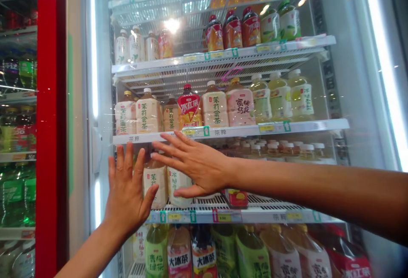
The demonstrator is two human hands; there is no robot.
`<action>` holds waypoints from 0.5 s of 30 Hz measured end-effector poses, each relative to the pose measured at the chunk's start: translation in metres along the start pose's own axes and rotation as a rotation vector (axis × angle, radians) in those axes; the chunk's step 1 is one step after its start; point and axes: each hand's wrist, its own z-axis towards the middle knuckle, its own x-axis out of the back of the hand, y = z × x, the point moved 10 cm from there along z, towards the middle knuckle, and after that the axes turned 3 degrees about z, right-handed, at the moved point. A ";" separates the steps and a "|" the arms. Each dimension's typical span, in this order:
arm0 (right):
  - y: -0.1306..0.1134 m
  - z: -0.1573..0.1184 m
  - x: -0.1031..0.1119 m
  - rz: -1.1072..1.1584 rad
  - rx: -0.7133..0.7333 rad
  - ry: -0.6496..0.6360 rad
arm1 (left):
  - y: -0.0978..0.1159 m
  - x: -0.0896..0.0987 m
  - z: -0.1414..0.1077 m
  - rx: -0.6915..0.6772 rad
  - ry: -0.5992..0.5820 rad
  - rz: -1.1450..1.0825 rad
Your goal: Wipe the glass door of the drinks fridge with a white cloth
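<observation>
My left hand is raised with its palm forward and fingers spread, near the left side of a lit drinks fridge. My right hand reaches in from the right, fingers stretched out to the left, holding nothing. Light reflections suggest a glass pane in front of the shelves; whether either palm touches it I cannot tell. Behind the hands stand a pale tea bottle and another light-labelled bottle, partly hidden by my right hand. A red-labelled tea bottle stands on the shelf above.
Several shelves hold bottled drinks, including red-capped bottles higher up and green bottles at the bottom. Price strips run along the shelf edges. On the left, a red frame borders another fridge with green bottles.
</observation>
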 end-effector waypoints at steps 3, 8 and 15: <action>0.015 0.008 0.006 0.000 -0.175 0.087 | 0.044 0.009 0.007 -0.008 0.084 -0.198; 0.030 -0.001 0.011 -0.104 -0.364 0.216 | 0.104 -0.011 0.034 0.139 0.131 -0.364; 0.049 -0.089 0.051 -0.157 -0.305 0.141 | 0.098 -0.038 0.076 0.012 0.130 -0.135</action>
